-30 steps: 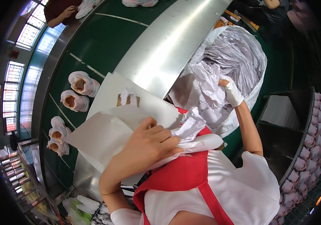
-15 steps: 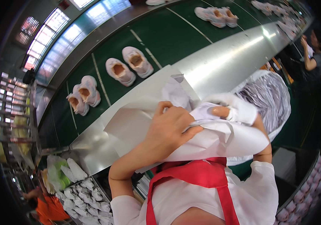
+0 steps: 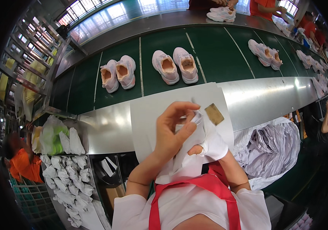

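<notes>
Close in front of my chest, a crumpled sheet of white paper [image 3: 189, 153] is bunched between my two hands. My left hand [image 3: 174, 130] is bare, its fingers curled in around the upper end of the paper; the fingertips are slightly blurred. My right hand [image 3: 212, 143], in a white glove that leaves the thumb bare, grips the paper from the other side. Under them lies a flat stack of white sheets [image 3: 145, 111], with a small brown block [image 3: 214, 114] resting on it just beyond the right hand. Whether anything is inside the bunched paper is hidden.
Pale pink sneakers [image 3: 118, 74] stand in pairs on the green conveyor belt [image 3: 217, 50] beyond the metal ledge [image 3: 104, 130]. At right, a white sack [image 3: 273, 149] holds crumpled grey-white paper. Several wadded paper bundles [image 3: 68, 184] fill a tray at lower left. Co-workers are across the belt.
The wide sheet across my lap is now gathered into a narrow bunch. My left hand has risen to its top. The head view has turned, showing the brown block.
</notes>
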`<state>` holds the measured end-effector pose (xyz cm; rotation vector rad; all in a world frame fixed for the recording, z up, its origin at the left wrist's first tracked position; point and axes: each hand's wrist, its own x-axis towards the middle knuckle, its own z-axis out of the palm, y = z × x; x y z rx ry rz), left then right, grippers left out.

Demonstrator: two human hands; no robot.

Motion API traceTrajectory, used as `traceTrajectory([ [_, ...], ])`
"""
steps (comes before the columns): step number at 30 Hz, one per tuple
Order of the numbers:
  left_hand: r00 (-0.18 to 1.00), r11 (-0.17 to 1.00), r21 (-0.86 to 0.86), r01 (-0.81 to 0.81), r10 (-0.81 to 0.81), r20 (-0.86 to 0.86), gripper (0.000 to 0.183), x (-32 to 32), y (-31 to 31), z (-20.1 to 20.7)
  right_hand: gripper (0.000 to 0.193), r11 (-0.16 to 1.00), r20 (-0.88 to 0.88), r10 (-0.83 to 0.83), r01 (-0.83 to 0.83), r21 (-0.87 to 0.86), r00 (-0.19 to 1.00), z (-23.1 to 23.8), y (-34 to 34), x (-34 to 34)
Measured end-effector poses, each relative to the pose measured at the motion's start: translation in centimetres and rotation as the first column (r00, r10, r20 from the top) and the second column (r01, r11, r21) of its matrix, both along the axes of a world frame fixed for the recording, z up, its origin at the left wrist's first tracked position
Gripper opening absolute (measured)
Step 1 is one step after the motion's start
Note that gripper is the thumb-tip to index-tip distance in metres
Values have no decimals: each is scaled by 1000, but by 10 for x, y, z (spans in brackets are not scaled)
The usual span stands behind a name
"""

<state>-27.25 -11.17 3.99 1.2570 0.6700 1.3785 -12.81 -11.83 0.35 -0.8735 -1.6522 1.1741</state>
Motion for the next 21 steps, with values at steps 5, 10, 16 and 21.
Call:
traceTrajectory([
  [5, 983, 983, 129, -132, 146, -108, 63, -8, 18, -21, 78, 978, -148, -69, 38, -205, 987, -4, 5, -3],
  [10, 729, 998, -17, 63, -58, -682, 107, -9, -7, -27, 64, 914, -123, -370, 337, -226, 921, 16, 13, 7],
  [16, 910, 998, -25, -54, 39, -412, 102, -34, 6, -71, 30, 896, 173, -276, 188, 402, 945, 45, 4, 28],
  [21, 736, 551, -515, 657, -318, 598, 102, -40, 27, -71, 30, 359, 425, 23, -404, 841, 905, 56, 8, 5],
])
